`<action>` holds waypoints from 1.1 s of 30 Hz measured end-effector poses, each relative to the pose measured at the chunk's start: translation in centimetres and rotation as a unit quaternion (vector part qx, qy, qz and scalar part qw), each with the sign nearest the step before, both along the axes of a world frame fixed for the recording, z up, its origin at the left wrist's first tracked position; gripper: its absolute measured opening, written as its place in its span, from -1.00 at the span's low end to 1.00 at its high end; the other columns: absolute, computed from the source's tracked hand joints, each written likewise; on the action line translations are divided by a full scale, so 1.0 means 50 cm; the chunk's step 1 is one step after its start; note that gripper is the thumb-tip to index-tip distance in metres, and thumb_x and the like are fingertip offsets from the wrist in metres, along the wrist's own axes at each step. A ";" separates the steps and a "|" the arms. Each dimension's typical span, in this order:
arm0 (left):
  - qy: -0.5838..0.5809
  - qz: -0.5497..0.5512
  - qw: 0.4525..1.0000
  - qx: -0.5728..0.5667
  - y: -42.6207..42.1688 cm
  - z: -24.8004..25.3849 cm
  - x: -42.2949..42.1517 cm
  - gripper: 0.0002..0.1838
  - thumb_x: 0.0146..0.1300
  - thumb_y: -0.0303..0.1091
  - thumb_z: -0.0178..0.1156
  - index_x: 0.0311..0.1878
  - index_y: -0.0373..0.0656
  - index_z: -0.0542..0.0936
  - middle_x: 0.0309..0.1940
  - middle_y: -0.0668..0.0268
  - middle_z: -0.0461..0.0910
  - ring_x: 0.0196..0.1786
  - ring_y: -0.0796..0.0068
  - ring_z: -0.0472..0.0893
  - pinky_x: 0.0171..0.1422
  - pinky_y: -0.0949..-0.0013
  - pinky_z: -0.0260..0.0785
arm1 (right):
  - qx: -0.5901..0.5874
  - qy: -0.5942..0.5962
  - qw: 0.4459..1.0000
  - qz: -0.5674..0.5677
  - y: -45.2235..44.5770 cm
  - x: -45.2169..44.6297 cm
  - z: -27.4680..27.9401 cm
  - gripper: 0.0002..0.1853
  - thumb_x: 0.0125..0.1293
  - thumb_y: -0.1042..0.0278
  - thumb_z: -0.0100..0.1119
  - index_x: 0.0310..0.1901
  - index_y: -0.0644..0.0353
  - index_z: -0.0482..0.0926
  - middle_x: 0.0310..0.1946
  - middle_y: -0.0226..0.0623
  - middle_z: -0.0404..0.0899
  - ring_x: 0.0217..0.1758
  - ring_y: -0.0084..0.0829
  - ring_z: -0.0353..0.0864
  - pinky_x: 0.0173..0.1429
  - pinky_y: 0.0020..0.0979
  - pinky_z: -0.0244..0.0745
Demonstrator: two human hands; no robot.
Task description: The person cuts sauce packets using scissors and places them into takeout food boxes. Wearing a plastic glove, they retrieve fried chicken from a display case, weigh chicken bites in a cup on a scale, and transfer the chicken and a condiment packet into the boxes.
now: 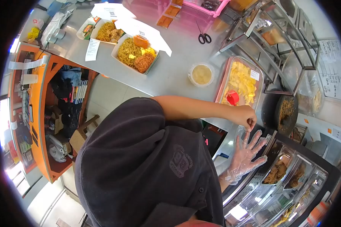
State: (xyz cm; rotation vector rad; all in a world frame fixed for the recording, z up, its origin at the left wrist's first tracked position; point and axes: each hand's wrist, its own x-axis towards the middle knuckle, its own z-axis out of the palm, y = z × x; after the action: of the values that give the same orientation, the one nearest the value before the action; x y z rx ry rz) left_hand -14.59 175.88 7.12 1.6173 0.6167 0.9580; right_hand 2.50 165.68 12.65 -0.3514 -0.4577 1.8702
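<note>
My bare left hand [244, 116] is closed in a pinch at the fingertip end of a clear plastic glove [235, 176]. My right hand [250, 151] wears this glove, its fingers spread wide and nothing in its palm. Loose plastic bunches around the right wrist. Just beyond my left hand, a clear tub of yellow scrambled egg [244, 77] stands on the steel counter [170, 81], with a red scoop [232, 97] lying in it. A glass display case [291, 178] with fried food is close to my right hand.
Open boxes of noodles with toppings [134, 55] stand on the counter beside a paper receipt [92, 50]. Scissors [204, 37] and a round lidded tub [201, 75] lie nearer. A metal rack [271, 45] and a dark pan [286, 113] stand at the right.
</note>
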 end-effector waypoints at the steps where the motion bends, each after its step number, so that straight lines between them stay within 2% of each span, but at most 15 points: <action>1: 0.013 0.003 1.000 0.016 0.007 0.011 -0.002 -0.84 -0.01 -0.33 0.34 -0.36 -0.17 0.65 -0.45 0.27 0.65 -0.35 0.43 0.63 -0.24 0.36 0.43 | 0.006 0.001 1.000 0.005 0.007 0.003 0.002 -0.28 0.32 -0.32 -0.24 0.42 -0.16 0.04 0.50 -0.34 -0.26 0.52 0.01 -0.29 0.42 0.29 -0.41; 4: 0.065 0.018 0.993 0.093 0.024 0.044 -0.001 -0.87 -0.04 -0.38 0.30 -0.40 -0.19 0.63 -0.49 0.23 0.62 -0.37 0.31 0.62 -0.24 0.29 0.41 | 0.021 0.021 0.999 0.031 0.023 0.011 0.006 -0.29 0.33 -0.32 -0.25 0.43 -0.18 0.04 0.50 -0.33 -0.29 0.52 0.03 -0.31 0.42 0.29 -0.42; 10: 0.080 0.059 0.972 0.214 0.079 0.019 0.035 -0.89 -0.04 -0.37 0.23 -0.45 -0.19 0.60 -0.47 0.20 0.60 -0.27 0.19 0.59 -0.20 0.15 0.37 | -0.001 -0.008 1.000 -0.030 0.042 0.037 0.014 -0.29 0.31 -0.34 -0.23 0.42 -0.21 0.05 0.50 -0.33 -0.28 0.52 0.07 -0.36 0.38 0.37 -0.39; 13: 0.117 0.063 0.968 0.213 0.109 0.028 0.048 -0.82 0.03 -0.27 0.25 -0.41 -0.19 0.61 -0.44 0.22 0.61 -0.22 0.20 0.59 -0.18 0.15 0.38 | 0.005 0.023 1.000 0.005 0.037 0.051 0.014 -0.30 0.33 -0.33 -0.25 0.43 -0.24 0.02 0.50 -0.34 -0.31 0.52 0.04 -0.31 0.41 0.31 -0.39; 16: 0.033 0.032 0.988 0.148 0.088 0.080 0.087 -0.74 0.05 -0.15 0.29 -0.35 -0.16 0.64 -0.41 0.27 0.64 -0.20 0.27 0.61 -0.14 0.22 0.41 | 0.020 0.008 1.000 0.006 0.040 0.066 -0.005 -0.30 0.32 -0.33 -0.24 0.42 -0.25 0.04 0.50 -0.32 -0.27 0.52 0.04 -0.29 0.42 0.30 -0.43; 19: 0.057 -0.073 0.994 0.059 0.095 0.138 0.081 -0.70 0.05 -0.06 0.32 -0.31 -0.11 0.66 -0.37 0.32 0.67 -0.20 0.36 0.64 -0.12 0.29 0.43 | 0.034 0.012 0.999 0.004 0.051 0.070 -0.004 -0.30 0.31 -0.34 -0.23 0.42 -0.26 0.05 0.49 -0.30 -0.22 0.52 0.04 -0.31 0.42 0.29 -0.50; 20: 0.073 -0.076 0.988 0.111 0.115 0.118 0.095 -0.75 0.03 -0.11 0.33 -0.31 -0.06 0.67 -0.36 0.35 0.68 -0.22 0.41 0.65 -0.13 0.34 0.43 | 0.029 0.027 0.999 0.000 0.054 0.070 0.001 -0.30 0.31 -0.34 -0.22 0.42 -0.27 0.05 0.49 -0.29 -0.20 0.52 0.05 -0.33 0.42 0.28 -0.55; 23: 0.055 -0.057 0.983 0.164 0.143 0.114 0.092 -0.73 -0.01 -0.09 0.36 -0.34 -0.07 0.69 -0.42 0.37 0.68 -0.29 0.49 0.67 -0.21 0.41 0.46 | 0.033 0.039 0.999 0.009 0.066 0.071 0.013 -0.30 0.31 -0.34 -0.22 0.42 -0.27 0.04 0.49 -0.27 -0.21 0.52 0.07 -0.34 0.41 0.29 -0.53; 26: 0.043 -0.077 0.979 0.183 0.157 0.118 0.078 -0.79 -0.03 -0.17 0.37 -0.36 -0.06 0.70 -0.43 0.39 0.68 -0.30 0.51 0.66 -0.21 0.42 0.46 | 0.035 0.061 0.997 0.014 0.076 0.076 0.015 -0.28 0.28 -0.40 -0.25 0.41 -0.26 0.09 0.49 -0.21 -0.26 0.50 0.14 -0.34 0.41 0.30 -0.54; 29: 0.054 -0.056 0.980 0.184 0.160 0.126 0.069 -0.83 -0.03 -0.24 0.36 -0.36 -0.07 0.69 -0.44 0.40 0.68 -0.32 0.51 0.66 -0.23 0.42 0.45 | 0.037 0.068 0.997 0.028 0.087 0.070 0.018 -0.28 0.28 -0.40 -0.26 0.41 -0.31 0.06 0.50 -0.22 -0.34 0.50 0.16 -0.35 0.41 0.29 -0.55; 33: 0.051 0.003 0.968 0.247 0.187 0.128 0.061 -0.87 -0.04 -0.28 0.33 -0.41 -0.08 0.67 -0.49 0.38 0.66 -0.36 0.46 0.65 -0.28 0.37 0.43 | 0.038 0.068 0.996 0.042 0.097 0.062 0.016 -0.27 0.28 -0.40 -0.25 0.43 -0.32 0.01 0.50 -0.25 -0.38 0.50 0.18 -0.37 0.41 0.30 -0.54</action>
State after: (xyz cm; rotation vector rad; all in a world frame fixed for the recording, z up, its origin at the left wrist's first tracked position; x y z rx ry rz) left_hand -11.56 185.23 13.53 2.1167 0.4730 1.0964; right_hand 5.61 170.53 13.43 -0.1550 -0.4541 1.9382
